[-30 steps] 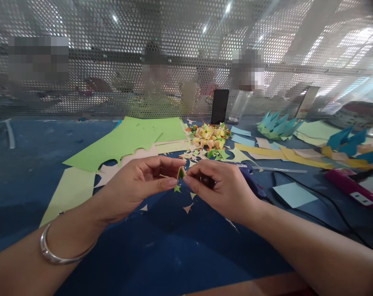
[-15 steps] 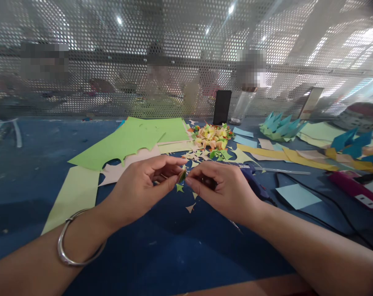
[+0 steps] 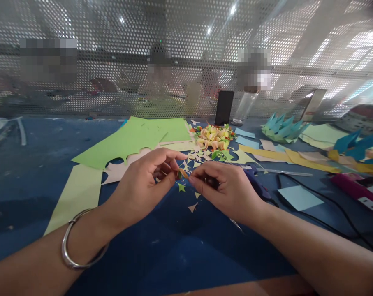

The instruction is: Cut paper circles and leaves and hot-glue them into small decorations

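Note:
Between the fingertips of both hands is a small folded paper piece [image 3: 184,174], orange with a bit of green. My left hand [image 3: 143,187] pinches its left end between thumb and fingers. At the right end, the thumb and index finger of my right hand [image 3: 228,185] close on its edge. A green paper star scrap [image 3: 181,187] and a pale triangular scrap [image 3: 192,208] lie below on the blue table [image 3: 174,255]. Beyond my fingers is a heap of small folded paper flowers [image 3: 214,136] in yellow, peach, orange and green.
Large green paper sheets [image 3: 140,135] spread at the left. Behind my right hand is a blue glue gun [image 3: 258,187], partly hidden. A phone [image 3: 224,107] and a clear bottle [image 3: 245,107] stand by the perforated screen [image 3: 186,98]. A pink power strip [image 3: 353,190] lies right.
The paper piece has turned between my fingers: its orange side now shows where mostly green showed before. My hands have barely moved, and the view has shifted slightly.

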Demonstrator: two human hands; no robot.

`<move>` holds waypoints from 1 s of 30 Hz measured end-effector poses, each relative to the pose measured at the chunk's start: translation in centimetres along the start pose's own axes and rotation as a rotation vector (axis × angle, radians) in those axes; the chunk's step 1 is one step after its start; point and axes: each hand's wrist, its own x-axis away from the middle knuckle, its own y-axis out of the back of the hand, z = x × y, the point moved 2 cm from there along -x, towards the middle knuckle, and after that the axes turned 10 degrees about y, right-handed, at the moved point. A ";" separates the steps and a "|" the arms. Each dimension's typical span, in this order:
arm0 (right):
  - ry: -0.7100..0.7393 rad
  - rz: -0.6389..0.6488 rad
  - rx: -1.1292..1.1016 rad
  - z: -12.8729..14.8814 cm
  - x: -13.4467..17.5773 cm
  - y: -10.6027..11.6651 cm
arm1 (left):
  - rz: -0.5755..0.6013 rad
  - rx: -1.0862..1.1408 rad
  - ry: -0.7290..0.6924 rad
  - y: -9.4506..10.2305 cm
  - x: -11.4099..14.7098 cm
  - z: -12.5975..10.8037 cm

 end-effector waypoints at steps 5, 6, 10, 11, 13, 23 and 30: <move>-0.010 -0.007 0.002 0.0 0.0 -0.1 | 0.032 0.092 0.027 0.1 -0.3 0.0; -0.016 -0.010 0.004 0.0 0.0 -0.1 | 0.055 0.125 0.037 0.0 -0.4 0.1; -0.029 -0.013 0.004 0.0 0.1 0.0 | 0.147 0.213 0.082 0.1 -0.9 0.1; -0.033 -0.010 0.010 -0.1 0.1 0.0 | 0.147 0.226 0.099 0.2 -1.0 0.1; -0.049 0.000 0.027 -0.2 0.1 0.1 | 0.127 0.240 0.129 0.3 -1.1 0.3; -0.252 0.150 0.345 -2.4 1.0 5.1 | 0.045 0.106 0.023 0.2 -1.0 0.9; -0.592 0.252 0.525 -6.2 7.4 10.0 | -0.008 0.167 -0.002 0.2 -1.0 0.9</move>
